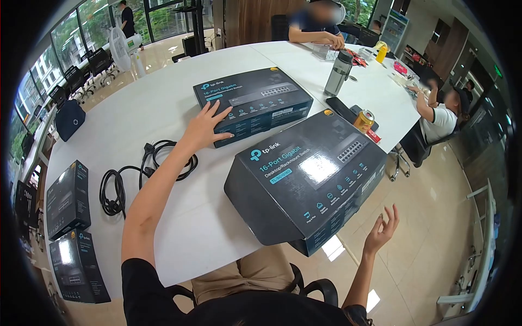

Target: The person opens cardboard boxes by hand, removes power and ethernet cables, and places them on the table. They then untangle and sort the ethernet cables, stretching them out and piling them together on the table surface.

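My left hand [206, 126] lies flat with fingers spread on the near left corner of a black tp-link switch box [261, 100] on the white table [163, 98]. A second, nearer black tp-link box [307, 182] rests on the table's front edge and overhangs it toward me. My right hand [383, 228] hangs in the air off the table, to the right of that nearer box, fingers apart and holding nothing.
A coiled black power cable [141, 174] lies left of my arm. Two more black boxes [68, 198] sit at the table's left end. A bottle [338, 73], a can [364, 120] and a phone are beyond. People sit at the far side and right.
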Action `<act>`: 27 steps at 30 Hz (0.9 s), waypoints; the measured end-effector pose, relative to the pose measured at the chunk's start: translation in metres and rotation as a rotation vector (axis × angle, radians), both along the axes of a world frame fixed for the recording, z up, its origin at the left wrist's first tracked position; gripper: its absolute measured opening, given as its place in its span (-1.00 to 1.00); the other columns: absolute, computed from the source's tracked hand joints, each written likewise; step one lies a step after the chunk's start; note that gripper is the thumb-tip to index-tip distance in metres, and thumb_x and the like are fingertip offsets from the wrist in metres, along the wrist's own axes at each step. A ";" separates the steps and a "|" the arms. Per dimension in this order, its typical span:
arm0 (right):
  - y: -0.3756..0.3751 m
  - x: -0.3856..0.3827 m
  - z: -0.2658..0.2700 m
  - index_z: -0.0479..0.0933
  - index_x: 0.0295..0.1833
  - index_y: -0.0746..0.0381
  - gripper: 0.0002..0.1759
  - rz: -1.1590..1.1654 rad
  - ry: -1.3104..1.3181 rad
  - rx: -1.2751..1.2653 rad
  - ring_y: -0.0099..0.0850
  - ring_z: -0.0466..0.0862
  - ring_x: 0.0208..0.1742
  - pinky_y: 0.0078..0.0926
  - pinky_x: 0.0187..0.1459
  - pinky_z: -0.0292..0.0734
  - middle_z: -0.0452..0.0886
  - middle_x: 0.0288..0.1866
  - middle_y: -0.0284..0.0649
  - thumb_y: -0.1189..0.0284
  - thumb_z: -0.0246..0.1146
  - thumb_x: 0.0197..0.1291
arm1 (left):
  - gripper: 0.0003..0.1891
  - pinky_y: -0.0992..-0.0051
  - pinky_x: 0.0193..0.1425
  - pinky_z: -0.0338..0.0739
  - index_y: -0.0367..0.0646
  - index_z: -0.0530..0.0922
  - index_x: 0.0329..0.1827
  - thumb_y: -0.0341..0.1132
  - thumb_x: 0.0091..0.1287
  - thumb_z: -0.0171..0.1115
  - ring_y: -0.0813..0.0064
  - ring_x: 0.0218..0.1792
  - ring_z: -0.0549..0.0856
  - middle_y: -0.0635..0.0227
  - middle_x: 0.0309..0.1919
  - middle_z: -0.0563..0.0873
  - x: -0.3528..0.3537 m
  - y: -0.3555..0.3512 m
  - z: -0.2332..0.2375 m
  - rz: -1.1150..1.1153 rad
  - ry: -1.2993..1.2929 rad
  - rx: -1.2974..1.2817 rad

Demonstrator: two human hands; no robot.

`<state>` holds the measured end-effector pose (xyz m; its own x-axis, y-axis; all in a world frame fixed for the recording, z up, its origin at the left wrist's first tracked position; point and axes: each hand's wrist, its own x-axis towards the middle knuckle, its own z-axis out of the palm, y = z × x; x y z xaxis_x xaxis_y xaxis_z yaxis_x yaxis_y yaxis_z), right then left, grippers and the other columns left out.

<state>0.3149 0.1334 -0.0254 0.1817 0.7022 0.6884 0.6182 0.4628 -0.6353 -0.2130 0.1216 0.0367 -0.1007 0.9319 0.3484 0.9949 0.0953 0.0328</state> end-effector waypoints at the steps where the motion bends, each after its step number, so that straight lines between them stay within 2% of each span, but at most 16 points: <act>1: 0.005 -0.004 0.010 0.52 0.03 0.30 -0.70 0.003 -0.032 0.025 -0.32 0.48 0.20 -0.51 -0.08 0.48 0.42 0.27 -0.12 0.69 0.05 0.21 | -0.17 0.14 0.33 0.33 0.32 0.26 0.42 0.25 0.04 0.31 -0.08 0.39 0.25 0.10 0.40 0.27 -0.001 0.000 0.002 0.000 -0.004 -0.024; 6: 0.045 -0.045 0.094 0.53 0.02 0.29 -0.69 0.255 -0.219 0.224 -0.28 0.57 0.06 -0.47 -0.07 0.48 0.60 0.01 -0.12 0.71 0.11 0.17 | -0.18 0.19 0.28 0.40 0.26 0.29 0.40 0.33 0.07 0.22 -0.04 0.32 0.37 0.06 0.36 0.34 -0.014 0.006 0.021 -0.017 0.028 -0.060; 8: 0.055 -0.078 0.133 0.53 0.02 0.29 -0.70 0.343 -0.325 0.237 -0.25 0.57 0.05 -0.44 -0.04 0.48 0.62 -0.05 -0.14 0.67 0.17 0.16 | -0.18 0.22 0.24 0.44 0.22 0.33 0.38 0.36 0.05 0.21 -0.01 0.28 0.43 0.01 0.32 0.38 -0.023 0.012 0.032 -0.040 -0.004 -0.064; 10: 0.065 -0.122 0.166 0.53 0.04 0.27 -0.68 0.493 -0.446 0.315 -0.19 0.57 0.03 -0.39 0.03 0.47 0.61 -0.04 -0.13 0.61 0.23 0.12 | -0.22 0.24 0.24 0.42 0.21 0.34 0.38 0.27 0.09 0.24 0.06 0.24 0.48 0.07 0.29 0.43 -0.026 0.012 0.048 -0.031 -0.053 -0.103; 12: 0.084 -0.168 0.180 0.45 0.17 0.22 -0.50 0.635 -0.616 0.351 -0.15 0.52 0.13 -0.33 0.14 0.43 0.54 0.11 -0.11 0.51 0.33 0.06 | -0.26 0.27 0.23 0.43 0.20 0.38 0.36 0.24 0.10 0.25 0.05 0.19 0.53 0.09 0.25 0.49 -0.033 0.014 0.058 -0.057 -0.116 -0.112; 14: 0.104 -0.219 0.182 0.23 0.38 0.13 -0.18 0.757 -0.791 0.379 -0.14 0.39 0.31 -0.26 0.25 0.35 0.34 0.34 -0.08 0.38 0.42 -0.03 | -0.30 0.30 0.20 0.45 0.17 0.42 0.32 0.18 0.10 0.30 0.08 0.11 0.59 0.12 0.18 0.55 -0.034 0.013 0.070 -0.064 -0.173 -0.111; 16: 0.135 -0.271 0.161 -0.06 0.51 0.04 0.18 0.742 -1.011 0.509 -0.10 0.22 0.44 -0.14 0.32 0.28 0.09 0.48 -0.05 0.21 0.51 -0.19 | -0.32 0.33 0.16 0.47 0.15 0.45 0.30 0.11 0.08 0.34 0.11 0.05 0.63 0.15 0.12 0.61 -0.036 0.012 0.080 -0.068 -0.238 -0.118; 18: 0.149 -0.310 0.142 -0.20 0.54 -0.01 0.39 0.662 -1.193 0.517 -0.02 0.15 0.47 0.06 0.33 0.20 0.00 0.52 -0.02 0.11 0.58 -0.37 | -0.33 0.35 0.13 0.49 0.15 0.47 0.29 0.05 0.06 0.39 0.15 0.00 0.66 0.18 0.07 0.65 -0.039 0.012 0.086 -0.068 -0.311 -0.134; 20: 0.157 -0.335 0.128 -0.23 0.55 -0.02 0.49 0.586 -1.294 0.477 0.04 0.14 0.46 0.20 0.30 0.17 -0.04 0.53 -0.04 0.05 0.61 -0.50 | -0.33 0.41 0.11 0.50 0.05 0.47 0.28 -0.02 0.06 0.41 0.27 -0.01 0.67 0.18 0.01 0.68 -0.049 0.013 0.089 -0.109 -0.371 -0.114; 21: 0.162 -0.343 0.123 -0.19 0.55 -0.02 0.36 0.546 -1.258 0.538 0.06 0.22 0.40 0.20 0.25 0.23 0.08 0.48 -0.02 0.10 0.55 -0.33 | -0.33 0.42 0.12 0.49 0.02 0.47 0.28 -0.02 0.07 0.40 0.30 0.00 0.67 0.18 0.01 0.69 -0.055 0.014 0.090 -0.110 -0.393 -0.115; 22: 0.172 -0.357 0.114 -0.17 0.55 -0.02 0.31 0.426 -1.061 0.764 0.01 0.33 0.32 0.14 0.23 0.29 0.22 0.39 -0.05 0.20 0.53 -0.29 | -0.33 0.44 0.13 0.49 -0.01 0.47 0.28 -0.02 0.08 0.40 0.32 0.01 0.67 0.17 0.00 0.69 -0.057 0.015 0.092 -0.112 -0.415 -0.114; 23: 0.184 -0.360 0.105 -0.14 0.55 -0.01 0.27 0.451 -1.073 0.738 -0.02 0.37 0.26 0.12 0.21 0.31 0.29 0.31 -0.07 0.23 0.50 -0.26 | -0.34 0.45 0.15 0.47 -0.08 0.48 0.26 -0.07 0.07 0.42 0.38 0.04 0.65 0.18 0.05 0.67 -0.056 0.015 0.094 -0.093 -0.451 -0.127; 26: 0.184 -0.355 0.113 -0.01 0.52 0.04 0.05 0.484 -1.131 0.775 -0.10 0.51 0.06 0.05 0.07 0.44 0.43 0.11 -0.09 0.28 0.38 -0.09 | -0.34 0.40 0.07 0.52 -0.03 0.54 0.20 -0.02 -0.01 0.46 0.30 -0.03 0.68 0.19 0.01 0.68 -0.059 0.015 0.078 -0.174 -0.460 0.041; 27: 0.186 -0.357 0.111 0.02 0.51 0.05 -0.03 0.468 -1.131 0.821 -0.10 0.53 0.02 0.06 0.03 0.46 0.45 0.08 -0.08 0.27 0.32 -0.03 | -0.17 0.38 0.21 0.44 -0.06 0.45 0.29 -0.05 -0.12 0.55 0.26 0.18 0.55 0.16 0.20 0.54 -0.065 0.014 0.067 -0.208 -0.650 0.028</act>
<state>-0.0417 0.3191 0.0854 -0.8405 -0.1041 0.5317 0.2921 0.7395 0.6065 -0.2781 0.1358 0.1041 -0.1175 0.9461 0.3019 0.7698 -0.1053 0.6296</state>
